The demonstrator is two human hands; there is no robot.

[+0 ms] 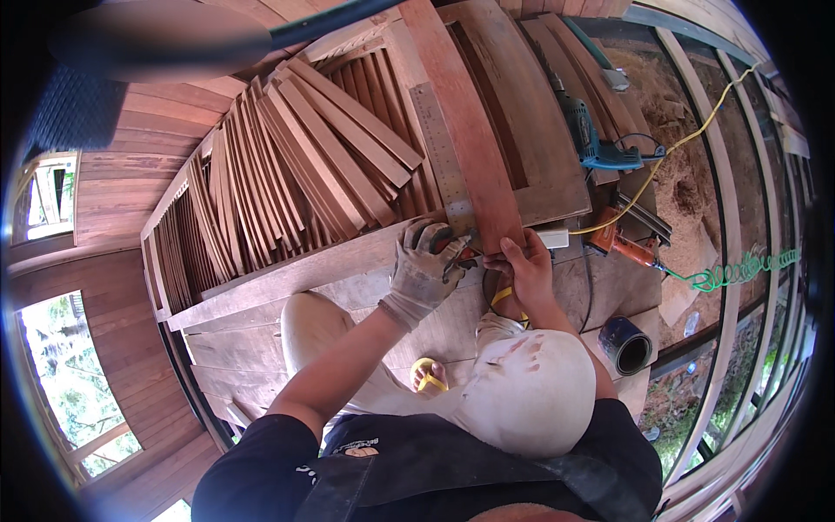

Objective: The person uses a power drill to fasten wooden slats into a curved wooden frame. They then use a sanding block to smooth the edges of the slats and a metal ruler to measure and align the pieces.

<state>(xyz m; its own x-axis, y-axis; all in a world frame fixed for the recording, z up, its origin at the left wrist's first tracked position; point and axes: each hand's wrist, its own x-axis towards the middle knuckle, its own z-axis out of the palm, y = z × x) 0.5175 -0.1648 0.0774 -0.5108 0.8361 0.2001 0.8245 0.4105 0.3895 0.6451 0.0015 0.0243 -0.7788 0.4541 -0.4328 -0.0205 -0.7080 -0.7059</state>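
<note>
My left hand (420, 271), in a grey-white work glove, is closed around a small hand tool (468, 243) with red and metal parts; its exact kind is partly hidden by the fingers. The tool's tip is beside the near end of a long reddish board (465, 122). My bare right hand (525, 268) grips that end, thumb on top and fingers curled at the edge. A flat metal ruler (439, 157) lies along the board's left side. Left of it, many thin wooden slats (287, 165) are piled across a slatted wooden frame (261, 280).
A panelled wooden piece (531, 113), a teal power drill (591, 139) and an orange air tool (631, 247) with a green coiled hose (739, 271) are at the right. A yellow cord (696, 130) crosses there. An open can (624, 346) stands by my right knee. Floor joists (696, 78) leave gaps.
</note>
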